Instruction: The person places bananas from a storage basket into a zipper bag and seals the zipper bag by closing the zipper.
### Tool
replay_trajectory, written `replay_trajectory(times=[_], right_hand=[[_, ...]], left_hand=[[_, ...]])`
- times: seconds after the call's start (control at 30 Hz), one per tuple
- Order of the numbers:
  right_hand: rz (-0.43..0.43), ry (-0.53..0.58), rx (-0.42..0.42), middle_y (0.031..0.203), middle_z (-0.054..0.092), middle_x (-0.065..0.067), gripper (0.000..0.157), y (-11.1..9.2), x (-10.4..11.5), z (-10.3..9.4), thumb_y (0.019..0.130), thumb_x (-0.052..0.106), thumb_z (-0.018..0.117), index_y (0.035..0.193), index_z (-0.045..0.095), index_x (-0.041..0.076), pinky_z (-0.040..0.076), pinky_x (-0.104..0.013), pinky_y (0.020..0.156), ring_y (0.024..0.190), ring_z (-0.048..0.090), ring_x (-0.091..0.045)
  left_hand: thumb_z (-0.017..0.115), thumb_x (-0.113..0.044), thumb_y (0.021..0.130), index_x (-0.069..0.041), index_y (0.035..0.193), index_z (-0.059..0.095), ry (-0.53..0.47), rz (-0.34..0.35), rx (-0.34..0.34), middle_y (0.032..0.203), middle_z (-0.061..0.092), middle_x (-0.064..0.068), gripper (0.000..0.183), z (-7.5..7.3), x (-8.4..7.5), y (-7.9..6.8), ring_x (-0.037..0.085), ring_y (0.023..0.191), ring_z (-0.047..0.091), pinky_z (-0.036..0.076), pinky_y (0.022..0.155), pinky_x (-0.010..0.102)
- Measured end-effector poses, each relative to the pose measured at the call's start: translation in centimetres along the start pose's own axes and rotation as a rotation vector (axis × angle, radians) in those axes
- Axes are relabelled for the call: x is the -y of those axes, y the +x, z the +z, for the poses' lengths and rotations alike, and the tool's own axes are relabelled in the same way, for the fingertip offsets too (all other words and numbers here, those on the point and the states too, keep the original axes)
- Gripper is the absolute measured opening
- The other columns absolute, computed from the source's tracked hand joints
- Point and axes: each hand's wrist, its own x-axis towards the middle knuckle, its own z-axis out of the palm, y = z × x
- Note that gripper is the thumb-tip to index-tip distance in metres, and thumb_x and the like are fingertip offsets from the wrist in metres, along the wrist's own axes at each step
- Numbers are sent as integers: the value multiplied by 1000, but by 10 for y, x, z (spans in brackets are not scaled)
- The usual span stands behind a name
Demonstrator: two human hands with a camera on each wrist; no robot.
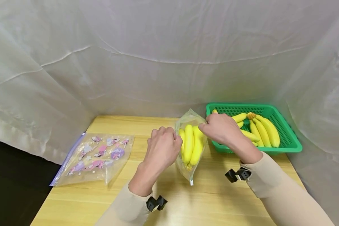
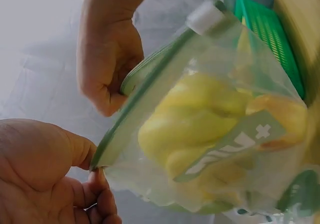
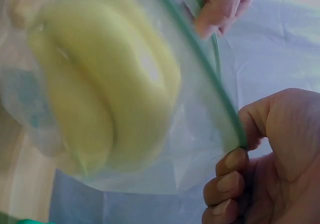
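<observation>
A clear zip bag with a green-edged mouth hangs between my two hands, its mouth spread apart. Inside lies a bunch of yellow bananas, seen through the plastic in both wrist views. My left hand pinches one side of the bag's rim between thumb and fingers. On the opposite side, my right hand pinches the rim the same way. A white slider sits at one end of the green zip, at the near end in the head view.
To the right, a green plastic basket holds more bananas, partly behind my right hand. At left on the wooden table lies a flat clear bag with a purple zip and pink cartoon prints. Grey cloth rises behind the table.
</observation>
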Motion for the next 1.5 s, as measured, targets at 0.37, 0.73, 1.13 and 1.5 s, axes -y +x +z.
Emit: replay_trajectory(times=[0.37,0.73,1.13,1.5], right_hand=[[-91,-156,-268,63,47,-6,31,21,-22,53,92,16,50,61,47,13,42,-45,56,65,52,-32],[-99,-70,-264,61,32,0,30,28,-30,69,89,12,47,60,38,15,33,-36,48,55,38,-22],[-153,-65,-466,60,31,0,27,8,-10,19,82,10,53,60,37,15,31,-37,58,61,41,-28],[-160,-168,-284,66,50,-7,38,20,-11,31,95,13,56,60,45,13,51,-48,68,70,56,-32]], left_hand=[[60,-14,99,-6,84,62,356,163,-221,88,61,12,17,42,29,27,33,81,53,46,71,49],[66,-40,100,-9,79,65,421,17,78,86,57,11,37,51,38,24,34,87,51,46,79,57],[61,-27,89,-19,70,57,27,79,-7,99,58,4,20,-9,-10,5,31,99,46,39,85,50],[64,-37,98,-14,78,64,223,-113,174,97,55,12,30,-6,14,23,38,103,48,41,85,57]])
